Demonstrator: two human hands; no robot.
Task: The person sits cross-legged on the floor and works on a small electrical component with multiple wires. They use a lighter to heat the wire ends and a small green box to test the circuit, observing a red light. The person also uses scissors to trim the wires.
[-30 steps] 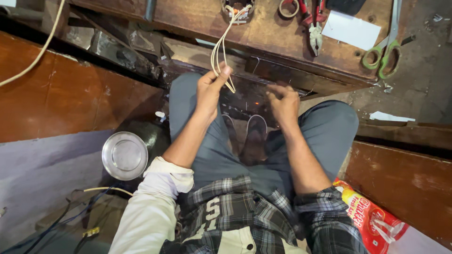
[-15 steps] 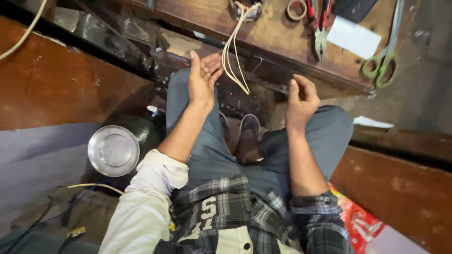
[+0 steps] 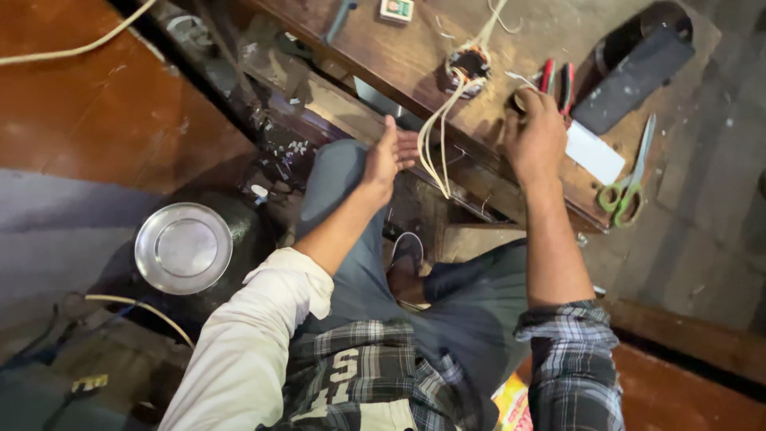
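Observation:
My left hand hovers open over my lap, palm turned right, its fingertips just beside a bundle of white wires. The wires hang over the workbench edge from a small round wound part. My right hand rests on the wooden workbench, fingers curled over a small tape roll that is mostly hidden. Red-handled pliers lie just beyond its knuckles.
Green-handled scissors, a white card and a black flat slab lie on the bench to the right. A round steel lid sits on a dark pot at my left. A white cable crosses the top left.
My right hand has risen from my lap to the bench and closed over the tape roll. My left hand stayed open by the wires. The camera view shifted forward.

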